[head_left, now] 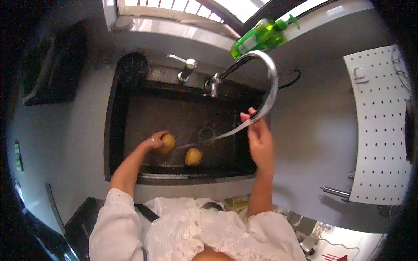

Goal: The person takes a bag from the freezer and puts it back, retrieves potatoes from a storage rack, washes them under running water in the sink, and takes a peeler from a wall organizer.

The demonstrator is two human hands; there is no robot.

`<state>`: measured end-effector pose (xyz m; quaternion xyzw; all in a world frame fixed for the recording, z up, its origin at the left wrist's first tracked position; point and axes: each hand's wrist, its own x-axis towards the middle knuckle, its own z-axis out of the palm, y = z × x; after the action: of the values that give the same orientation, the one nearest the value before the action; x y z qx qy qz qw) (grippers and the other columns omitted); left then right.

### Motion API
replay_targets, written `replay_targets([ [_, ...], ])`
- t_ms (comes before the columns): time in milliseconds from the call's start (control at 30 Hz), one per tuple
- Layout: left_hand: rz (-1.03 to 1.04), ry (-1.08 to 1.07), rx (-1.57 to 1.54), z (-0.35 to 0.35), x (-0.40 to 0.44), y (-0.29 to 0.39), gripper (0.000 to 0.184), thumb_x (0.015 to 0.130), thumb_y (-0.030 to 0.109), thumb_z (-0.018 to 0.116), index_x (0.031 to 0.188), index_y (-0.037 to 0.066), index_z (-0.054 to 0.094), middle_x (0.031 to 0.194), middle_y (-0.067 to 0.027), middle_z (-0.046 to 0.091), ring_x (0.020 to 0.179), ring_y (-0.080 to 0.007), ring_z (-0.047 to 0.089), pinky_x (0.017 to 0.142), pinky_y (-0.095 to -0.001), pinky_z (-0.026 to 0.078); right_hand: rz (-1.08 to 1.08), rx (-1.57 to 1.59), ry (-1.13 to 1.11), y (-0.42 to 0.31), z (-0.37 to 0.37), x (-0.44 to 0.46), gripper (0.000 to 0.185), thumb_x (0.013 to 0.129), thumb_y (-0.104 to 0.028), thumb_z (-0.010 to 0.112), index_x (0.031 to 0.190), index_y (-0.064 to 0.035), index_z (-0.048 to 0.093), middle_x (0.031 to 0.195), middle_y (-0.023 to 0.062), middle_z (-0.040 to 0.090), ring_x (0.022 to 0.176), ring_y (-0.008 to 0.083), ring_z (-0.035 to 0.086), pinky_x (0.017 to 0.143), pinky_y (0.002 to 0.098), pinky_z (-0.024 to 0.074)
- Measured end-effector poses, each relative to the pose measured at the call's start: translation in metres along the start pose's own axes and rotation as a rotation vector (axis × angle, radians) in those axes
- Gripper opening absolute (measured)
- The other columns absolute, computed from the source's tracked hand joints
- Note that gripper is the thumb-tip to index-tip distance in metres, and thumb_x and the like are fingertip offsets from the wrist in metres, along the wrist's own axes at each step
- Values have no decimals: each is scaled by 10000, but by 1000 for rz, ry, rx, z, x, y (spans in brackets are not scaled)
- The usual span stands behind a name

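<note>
My left hand is in the dark sink, its fingers curled over a round yellow-brown potato. A second potato lies on the sink floor just to the right, apart from the hand. At the sink's right side my right hand grips the end of the curved chrome faucet. From its tip a stream of water runs left toward the round drain.
A soap dispenser stands behind the sink, left of the faucet base. A green pump bottle is at the window ledge. White pegboard covers the right wall. A dark round object sits at the sink's back left corner.
</note>
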<state>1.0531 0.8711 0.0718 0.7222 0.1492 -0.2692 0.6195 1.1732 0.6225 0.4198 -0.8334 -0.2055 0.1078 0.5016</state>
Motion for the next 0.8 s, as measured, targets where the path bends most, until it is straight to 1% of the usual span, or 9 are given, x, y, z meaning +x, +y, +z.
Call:
replay_targets([
  [100, 93, 218, 459, 8, 23, -2, 516, 723, 228, 656, 1207, 139, 501, 1198, -90, 527, 1072, -251, 511, 924, -328, 387, -177, -288, -106, -6, 24, 3, 390, 842, 22, 441, 1229, -10, 420, 1127, 88, 577, 1037, 174, 539, 915, 299, 381],
  [200, 259, 594, 393, 18, 46, 22, 445, 813, 319, 563, 1199, 106, 505, 1155, -94, 551, 1045, -243, 516, 941, -330, 356, -106, 76, -144, -30, 53, 13, 335, 838, -24, 471, 1172, -9, 476, 1082, 99, 595, 982, 181, 566, 855, 298, 428],
  [300, 114, 204, -757, 14, 36, 106, 399, 881, 344, 474, 1156, 59, 521, 1092, -95, 569, 999, -222, 528, 930, -339, 364, 38, 493, -224, -16, 61, 28, 281, 847, -74, 482, 1119, -12, 510, 1060, 109, 595, 960, 188, 575, 846, 305, 445],
  [400, 264, -211, -1282, 27, 36, 137, 371, 925, 332, 394, 1095, 34, 536, 1061, -79, 563, 948, -185, 543, 868, -340, 415, 327, 838, -203, 40, 94, 32, 245, 845, -188, 551, 1004, -2, 545, 989, 107, 596, 907, 189, 588, 820, 317, 464],
  [500, 273, -195, -1213, 40, 16, 155, 347, 907, 369, 427, 1067, 85, 545, 1047, -44, 568, 907, -164, 555, 810, -330, 444, 361, 822, -316, 60, 115, 28, 276, 853, -227, 548, 1008, 0, 537, 973, 95, 593, 869, 179, 592, 795, 315, 475],
  [600, 93, -299, -1115, 44, 1, 137, 365, 853, 372, 524, 1082, 90, 563, 1037, -42, 576, 914, -164, 561, 780, -322, 455, 229, 364, -284, 90, 120, 33, 229, 849, -197, 525, 923, 12, 581, 872, 81, 616, 807, 179, 597, 735, 297, 470],
  [700, 149, -64, -271, 53, 5, 88, 426, 782, 371, 610, 1082, 70, 583, 1072, -54, 574, 956, -172, 556, 799, -297, 444, 98, -50, -260, 136, 123, 52, 208, 836, -175, 515, 902, 1, 604, 794, 90, 621, 738, 173, 588, 662, 296, 462],
  [733, 70, -72, -6, 46, -6, 85, 428, 733, 351, 644, 1078, 103, 603, 1218, -102, 489, 1119, -243, 458, 909, -355, 379, 34, -155, -218, 141, 122, 60, 200, 836, -176, 519, 899, -7, 606, 780, 86, 617, 724, 171, 583, 657, 296, 460],
  [800, 102, 200, 669, 38, -53, 94, 402, 725, 338, 638, 1071, 136, 607, 1255, -136, 445, 1178, -305, 375, 955, -419, 318, -3, -226, -161, 148, 122, 77, 204, 823, -180, 525, 907, -12, 605, 787, 115, 614, 743, 211, 587, 670, 326, 458],
])
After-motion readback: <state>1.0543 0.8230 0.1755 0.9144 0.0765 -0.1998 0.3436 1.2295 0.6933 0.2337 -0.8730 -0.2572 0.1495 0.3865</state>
